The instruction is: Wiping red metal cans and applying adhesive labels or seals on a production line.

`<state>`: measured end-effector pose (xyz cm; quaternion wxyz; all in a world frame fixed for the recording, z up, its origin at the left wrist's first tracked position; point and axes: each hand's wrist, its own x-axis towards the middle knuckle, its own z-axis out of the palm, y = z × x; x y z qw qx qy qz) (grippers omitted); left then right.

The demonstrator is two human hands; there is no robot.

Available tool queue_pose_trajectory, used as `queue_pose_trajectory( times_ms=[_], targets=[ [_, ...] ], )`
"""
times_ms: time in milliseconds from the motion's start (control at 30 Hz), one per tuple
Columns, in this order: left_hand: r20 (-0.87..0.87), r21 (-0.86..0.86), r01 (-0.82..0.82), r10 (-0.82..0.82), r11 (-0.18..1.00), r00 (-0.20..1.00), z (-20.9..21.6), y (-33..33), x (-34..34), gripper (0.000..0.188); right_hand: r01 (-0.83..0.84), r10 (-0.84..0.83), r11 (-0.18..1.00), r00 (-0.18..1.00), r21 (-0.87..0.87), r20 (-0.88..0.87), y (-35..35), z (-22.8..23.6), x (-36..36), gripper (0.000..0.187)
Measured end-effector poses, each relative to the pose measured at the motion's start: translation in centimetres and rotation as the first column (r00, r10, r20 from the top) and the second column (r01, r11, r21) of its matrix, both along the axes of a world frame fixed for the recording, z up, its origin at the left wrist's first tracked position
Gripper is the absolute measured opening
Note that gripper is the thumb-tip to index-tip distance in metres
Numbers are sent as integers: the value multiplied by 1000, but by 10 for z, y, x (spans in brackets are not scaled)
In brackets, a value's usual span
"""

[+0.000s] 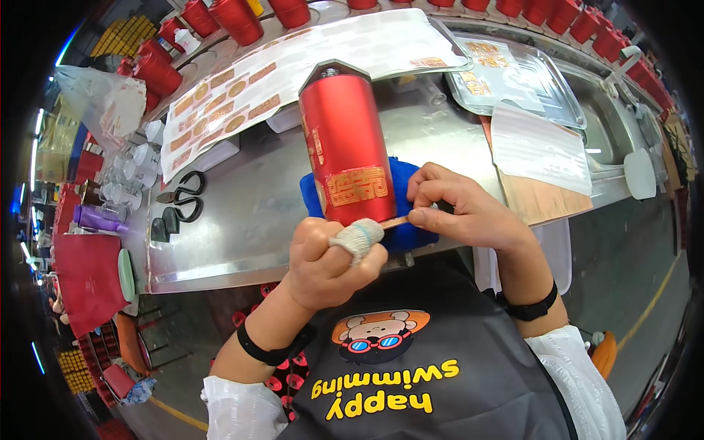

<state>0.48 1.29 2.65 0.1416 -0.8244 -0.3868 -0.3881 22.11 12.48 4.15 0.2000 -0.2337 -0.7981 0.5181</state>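
Observation:
A large red bottle with a threaded neck at its far end lies on a blue cloth. Gold raised ornament decorates its near side. At the bottle's near end my left hand is closed, with a white knit cloth wad tied by a pale blue band at its fingertips; whether the wad is wrapped round a finger I cannot tell. A thin copper-coloured strip runs along the bottle's near edge, from the wad to my right hand, whose thumb and finger pinch its right end.
Sheets of gold decals lie across the back of the metal table. Black-handled scissors rest at left. At right are a metal tray, white paper on a wooden board, and a sink. Red bottles line the back.

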Motion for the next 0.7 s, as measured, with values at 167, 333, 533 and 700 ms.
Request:
queue_pose_trajectory(
  times_ms=[167,333,533,700],
  targets=[
    [-102,44,23,-18,999,995,3,3,0,25,21,-21,1000,1000,-3,2,-2,3,-1,20],
    [106,-8,-45,45,999,993,-12,-4,-2,28,24,-24,999,1000,21,-8,-4,2,-4,20],
    [-35,9,-30,31,1000,999,-1,1,2,29,29,-30,999,999,18,23,-3,4,-4,20],
    [77,5,-45,44,999,996,-9,-3,-3,29,31,-31,999,999,27,-9,-5,3,-5,20]
  ],
)
